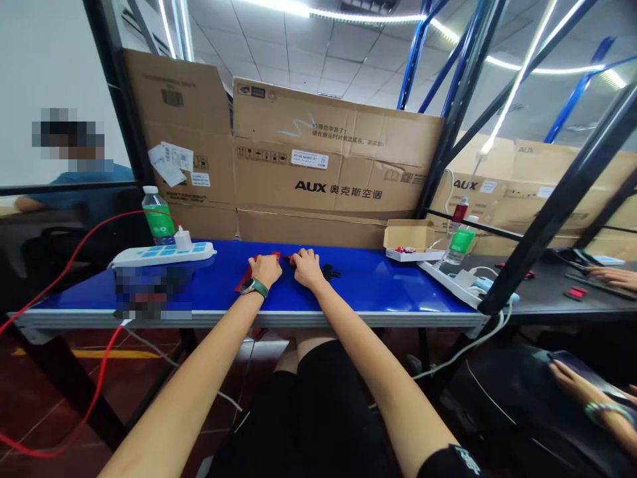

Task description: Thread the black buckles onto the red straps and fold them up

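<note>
My left hand, with a watch on its wrist, rests on the blue table with its fingers curled over a flat red piece. Part of that piece sticks out beside the wrist, and more red shows past the fingertips. Close by on the right, my right hand is closed, and a small dark red item shows at its fingertips. What kind of item it is cannot be made out. Several small black pieces lie just right of my right hand.
A white power strip and a water bottle stand at the left. An open small box with colourful bits sits back right, near another bottle. Cardboard panels wall the back. Other people sit on both sides.
</note>
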Available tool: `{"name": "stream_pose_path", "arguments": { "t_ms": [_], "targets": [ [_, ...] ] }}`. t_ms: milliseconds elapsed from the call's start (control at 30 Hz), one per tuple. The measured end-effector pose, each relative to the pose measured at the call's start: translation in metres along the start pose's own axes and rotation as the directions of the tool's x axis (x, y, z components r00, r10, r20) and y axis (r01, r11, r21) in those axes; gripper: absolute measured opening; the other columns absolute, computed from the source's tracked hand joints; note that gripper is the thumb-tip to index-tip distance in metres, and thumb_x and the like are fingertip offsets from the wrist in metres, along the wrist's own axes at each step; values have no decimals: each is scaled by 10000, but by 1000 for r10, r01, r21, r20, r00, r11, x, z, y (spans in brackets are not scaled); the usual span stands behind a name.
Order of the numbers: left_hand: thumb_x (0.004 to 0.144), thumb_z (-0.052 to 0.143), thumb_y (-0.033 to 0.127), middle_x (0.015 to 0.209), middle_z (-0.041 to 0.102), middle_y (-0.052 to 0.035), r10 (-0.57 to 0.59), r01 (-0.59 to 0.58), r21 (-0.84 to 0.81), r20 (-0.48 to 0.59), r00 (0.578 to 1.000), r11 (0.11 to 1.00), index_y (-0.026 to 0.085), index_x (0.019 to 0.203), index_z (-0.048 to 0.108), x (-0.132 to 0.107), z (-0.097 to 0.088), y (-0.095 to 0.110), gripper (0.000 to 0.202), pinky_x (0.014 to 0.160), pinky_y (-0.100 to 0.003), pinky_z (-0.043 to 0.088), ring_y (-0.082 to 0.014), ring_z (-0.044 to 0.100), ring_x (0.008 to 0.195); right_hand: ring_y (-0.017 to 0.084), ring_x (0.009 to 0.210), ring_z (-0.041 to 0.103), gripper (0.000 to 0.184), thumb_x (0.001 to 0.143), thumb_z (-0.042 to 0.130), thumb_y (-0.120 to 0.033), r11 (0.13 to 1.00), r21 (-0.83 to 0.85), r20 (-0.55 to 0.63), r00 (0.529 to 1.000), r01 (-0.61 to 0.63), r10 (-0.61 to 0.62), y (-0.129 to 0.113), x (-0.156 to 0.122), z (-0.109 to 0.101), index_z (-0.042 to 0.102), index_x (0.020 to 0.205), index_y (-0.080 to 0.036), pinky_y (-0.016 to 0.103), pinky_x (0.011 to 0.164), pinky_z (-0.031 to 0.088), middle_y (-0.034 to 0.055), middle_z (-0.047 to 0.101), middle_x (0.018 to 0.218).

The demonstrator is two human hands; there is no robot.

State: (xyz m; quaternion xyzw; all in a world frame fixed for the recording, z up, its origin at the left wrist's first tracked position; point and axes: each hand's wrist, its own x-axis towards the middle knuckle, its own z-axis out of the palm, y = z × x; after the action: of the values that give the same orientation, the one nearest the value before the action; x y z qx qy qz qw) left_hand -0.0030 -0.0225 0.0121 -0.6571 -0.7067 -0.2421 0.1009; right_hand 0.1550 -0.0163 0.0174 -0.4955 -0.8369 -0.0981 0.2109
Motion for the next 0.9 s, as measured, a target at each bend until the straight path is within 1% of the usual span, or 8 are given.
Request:
{"name": "stream_pose_path", "arguments": {
  "t_ms": [67, 133, 233, 367, 467, 600, 767, 900],
  "targets": [
    [892, 454, 219, 1107, 713, -202, 7, -6, 49, -28, 1000, 999, 149, 1041, 744, -2, 2, 0, 333, 953, -535, 342, -376, 603, 1104, 316, 1237, 428, 409, 907, 418, -141, 1000, -3, 40, 999, 17, -17, -1, 0, -1, 646, 1241, -200, 465, 977, 366, 151, 603, 1309],
    [889, 479, 253, 1154, 692, -221, -8, 13, 94, -54, 999, 996, 136, 1075, 738, -4, 3, 0, 340, 959, -545, 335, -391, 586, 1117, 314, 1255, 423, 481, 888, 433, -140, 1000, 23, 72, 997, 12, -13, -2, 1, -1, 590, 1337, -204, 474, 983, 365, 142, 607, 1332],
    [882, 505, 273, 1117, 701, -224, -11, 17, 122, -50, 999, 992, 130, 1098, 731, -6, 2, 1, 344, 974, -558, 311, -393, 582, 1107, 296, 1285, 416, 553, 882, 419, -129, 998, 58, 24, 999, -27, 26, -1, 2, -2, 519, 1419, -215, 469, 994, 363, 135, 602, 1361],
    [887, 504, 240, 1017, 726, -203, 20, -12, 152, -51, 998, 988, 129, 1051, 730, -7, -3, 5, 300, 996, -548, 280, -376, 588, 1097, 343, 1303, 419, 469, 907, 424, -152, 959, 3, -104, 954, -283, 281, 10, 1, -2, 582, 1349, -156, 517, 1020, 341, 198, 582, 1362],
    [891, 497, 199, 1001, 724, -200, 19, -14, 148, -35, 999, 989, 130, 1033, 722, -6, -7, 7, 275, 991, -531, 289, -366, 602, 1090, 380, 1325, 418, 402, 920, 464, -171, 915, -53, -29, 916, -400, 399, 20, -1, 1, 645, 1279, -150, 556, 1041, 319, 213, 591, 1344],
    [890, 512, 180, 1062, 706, -200, -11, 13, 109, -21, 1000, 994, 127, 1090, 677, -7, -12, 8, 265, 951, -502, 357, -358, 632, 1062, 354, 1319, 437, 375, 913, 463, -98, 912, -102, 7, 917, -397, 400, 27, 0, 1, 697, 1197, -172, 531, 1045, 326, 191, 636, 1275],
    [924, 504, 202, 1133, 673, -203, -41, 41, 16, 7, 999, 999, 137, 1172, 618, -10, -18, 10, 281, 840, -394, 448, -325, 678, 1000, 344, 1305, 441, 456, 923, 500, -126, 960, -75, 9, 963, -268, 270, 26, 2, 1, 607, 1353, -237, 537, 1017, 352, 173, 597, 1351],
    [1026, 328, 284, 1188, 656, -205, -103, 91, -86, -151, 983, 992, 156, 1173, 604, -12, -26, 16, 338, 766, -357, 453, -316, 695, 958, 328, 1288, 456, 304, 979, 477, -175, 978, -66, 63, 977, -199, 203, 26, 4, 0, 699, 1183, -214, 526, 1024, 347, 163, 658, 1253]
  ]
}}
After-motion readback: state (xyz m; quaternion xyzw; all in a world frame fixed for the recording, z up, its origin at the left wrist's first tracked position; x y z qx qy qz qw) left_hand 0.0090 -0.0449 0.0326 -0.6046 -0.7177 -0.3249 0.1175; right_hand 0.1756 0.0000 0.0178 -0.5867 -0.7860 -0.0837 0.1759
